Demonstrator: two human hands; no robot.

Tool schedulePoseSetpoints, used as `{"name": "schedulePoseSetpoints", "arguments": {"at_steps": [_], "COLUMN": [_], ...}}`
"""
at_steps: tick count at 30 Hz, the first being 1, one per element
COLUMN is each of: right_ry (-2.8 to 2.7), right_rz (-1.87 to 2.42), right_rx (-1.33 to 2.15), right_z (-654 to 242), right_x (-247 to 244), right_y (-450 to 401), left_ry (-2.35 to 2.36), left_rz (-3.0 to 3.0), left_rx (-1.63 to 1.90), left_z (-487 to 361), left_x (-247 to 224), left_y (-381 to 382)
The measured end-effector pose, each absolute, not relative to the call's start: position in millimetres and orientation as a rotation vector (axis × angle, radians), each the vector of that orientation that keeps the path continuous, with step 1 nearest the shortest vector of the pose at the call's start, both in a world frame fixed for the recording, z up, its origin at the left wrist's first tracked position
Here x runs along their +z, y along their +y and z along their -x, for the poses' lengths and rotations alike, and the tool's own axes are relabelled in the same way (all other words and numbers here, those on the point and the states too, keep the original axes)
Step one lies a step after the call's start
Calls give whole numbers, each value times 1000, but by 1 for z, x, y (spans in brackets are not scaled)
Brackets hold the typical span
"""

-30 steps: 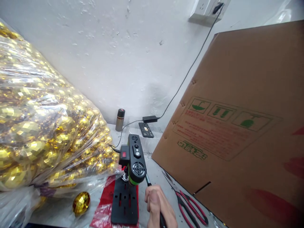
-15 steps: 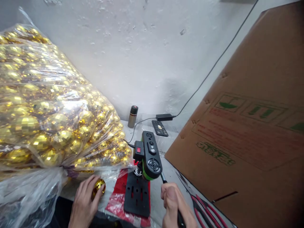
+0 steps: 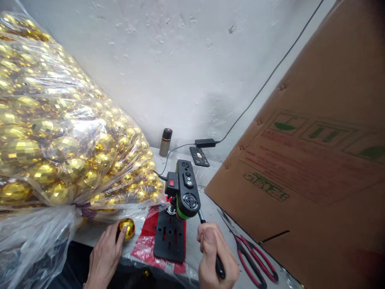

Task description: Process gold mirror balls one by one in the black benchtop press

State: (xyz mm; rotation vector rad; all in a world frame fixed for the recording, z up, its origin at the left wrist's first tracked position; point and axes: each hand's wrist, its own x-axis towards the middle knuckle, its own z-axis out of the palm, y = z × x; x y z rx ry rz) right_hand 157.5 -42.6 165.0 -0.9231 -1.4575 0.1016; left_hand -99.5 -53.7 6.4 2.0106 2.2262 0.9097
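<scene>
So the setup sits low in the middle of the frame: a small bench drill press on a black slotted base plate, with a red plastic sheet under it. Nothing is on the plate yet — the slots are bare and no ball is under the spindle, so by my read the drilling of this piece hasn't begun and everything from placing it onward is left.

The left hand, bottom left, has its fingers curled over one gold faceted ball that sits on the table just left of the red sheet — touching it and half wrapped around it, though I can't tell if it's lifted. The right hand, bottom centre, is clenched in a fist around the black feed lever of the press.

The big clear bag of gold balls fills the left side. Red-handled scissors lie at lower right, beside the cardboard box.
</scene>
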Motion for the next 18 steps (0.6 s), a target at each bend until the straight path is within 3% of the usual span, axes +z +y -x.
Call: {"name": "schedulePoseSetpoints", "arguments": {"at_steps": [8,14,18], "right_ry": [-1438,-1494,-1501], "right_rz": [919,890,899], "right_rx": [109,88,70], "right_z": [-156,-158,-157], "right_x": [166,170,172], "right_y": [-43,-41,-42], "left_ry": [1950,1529,1259], "left_rz": [-1843,-1227,-881], "left_rx": [1054,1293,1203], "left_z": [66,50,29], "left_x": [20,39,44], "left_y": [-33,-26,-26]}}
